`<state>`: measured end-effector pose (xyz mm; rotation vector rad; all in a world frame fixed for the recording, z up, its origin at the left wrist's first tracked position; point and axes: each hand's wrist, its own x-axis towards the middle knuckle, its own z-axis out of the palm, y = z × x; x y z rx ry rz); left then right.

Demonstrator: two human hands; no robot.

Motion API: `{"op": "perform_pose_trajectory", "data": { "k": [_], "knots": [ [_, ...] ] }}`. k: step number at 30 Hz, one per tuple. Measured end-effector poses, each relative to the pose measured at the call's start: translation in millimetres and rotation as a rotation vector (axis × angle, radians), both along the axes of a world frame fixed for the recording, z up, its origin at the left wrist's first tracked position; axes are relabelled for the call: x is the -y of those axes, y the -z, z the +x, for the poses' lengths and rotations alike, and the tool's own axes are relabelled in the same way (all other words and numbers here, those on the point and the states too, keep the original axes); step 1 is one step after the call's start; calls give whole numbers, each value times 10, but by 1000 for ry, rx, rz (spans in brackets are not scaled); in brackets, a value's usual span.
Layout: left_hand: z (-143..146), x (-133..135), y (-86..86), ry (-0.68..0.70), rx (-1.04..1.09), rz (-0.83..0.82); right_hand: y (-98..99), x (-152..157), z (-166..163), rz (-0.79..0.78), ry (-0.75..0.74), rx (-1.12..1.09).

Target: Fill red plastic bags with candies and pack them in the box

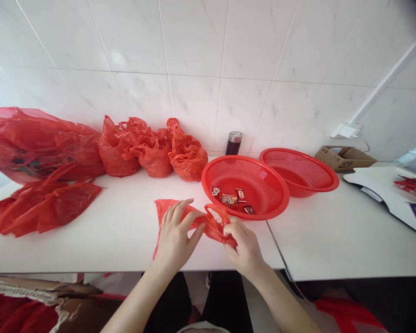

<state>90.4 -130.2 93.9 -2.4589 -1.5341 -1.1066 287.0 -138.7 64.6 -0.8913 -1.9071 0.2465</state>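
A thin red plastic bag (215, 227) lies near the front edge of the white table, its body flat on the left and its handles bunched up on the right. My right hand (242, 243) is closed around the bunched handle end. Over the flat part rests my left hand (176, 231), fingers spread and slightly bent, with the thumb beside the gathered plastic. Just beyond my hands stands a red plastic colander (280, 199) with several small wrapped snacks (229, 199) at its bottom.
Behind stand filled red bags (156, 159), a dark flask (233, 144) and a second colander (307, 187). More red bags (52, 208) lie at left. An open cardboard box (346, 159) and a white scale (377, 185) with red packets are at right. A seam (279, 249) divides the tables.
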Motion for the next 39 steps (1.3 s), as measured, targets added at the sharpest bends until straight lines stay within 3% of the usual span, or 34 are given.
{"op": "perform_pose_trajectory", "data": {
  "k": [4, 7, 9, 11, 14, 16, 19, 23, 26, 28, 31, 35, 39],
  "knots": [
    [-30, -174, 414, -64, -84, -101, 120, 161, 60, -71, -52, 7],
    [-177, -239, 593, -79, -87, -181, 180, 325, 160, -218, -90, -68],
    [-277, -241, 661, -63, -45, -265, 177, 414, 233, -386, -123, -278],
    [-363, -201, 694, 14, 3, -367, 130, 460, 316, -516, -155, -622],
    [-464, -67, 666, 157, 76, -577, -3, 442, 486, -599, -182, -1115],
    [-515, 40, 600, 178, 109, -699, -96, 407, 625, -605, -176, -1253],
    [-556, 168, 479, 162, 118, -720, -226, 397, 763, -565, -145, -1080],
    [-511, 244, 344, 163, 91, -668, -482, 520, 593, -481, -91, -486],
    [-435, 260, 263, 247, 72, -593, -657, 572, 299, -347, -120, -55],
    [-394, 261, 219, 322, 61, -532, -658, 521, 142, -300, -66, 183],
    [-362, 260, 179, 354, 18, -487, -481, 371, 27, -322, 46, 444],
    [-320, 270, 159, 368, -46, -423, -257, 274, -33, -319, 52, 472],
    [-223, 272, 99, 378, -73, -307, -288, 356, -117, -199, 3, 295]
  ]
}}
